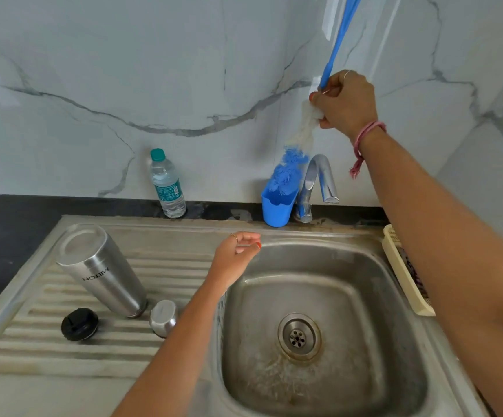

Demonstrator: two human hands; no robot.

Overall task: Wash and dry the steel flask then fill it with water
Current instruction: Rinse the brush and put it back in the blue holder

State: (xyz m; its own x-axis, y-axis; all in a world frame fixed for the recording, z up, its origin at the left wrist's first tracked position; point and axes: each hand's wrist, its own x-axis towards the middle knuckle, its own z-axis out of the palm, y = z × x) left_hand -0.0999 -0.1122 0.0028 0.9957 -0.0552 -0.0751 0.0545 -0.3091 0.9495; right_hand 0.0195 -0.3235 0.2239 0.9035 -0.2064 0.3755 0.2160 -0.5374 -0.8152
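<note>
The steel flask (102,270) stands upside down on the ribbed drainboard (48,353) left of the sink basin (319,326). Its black inner stopper (79,324) and steel cap (163,318) lie beside it. My right hand (345,100) grips a long bottle brush (292,164) near the top of its white and blue bristles, its blue handle rising out of view. The bristle tip sits in a blue holder (277,207) by the tap (319,182). My left hand (238,254) hovers over the basin's left rim, fingers loosely curled, holding nothing.
A small plastic water bottle (167,183) with a green cap stands against the marble wall behind the drainboard. A cream plastic basket (400,266) sits at the sink's right edge. Dark countertop lies to the left.
</note>
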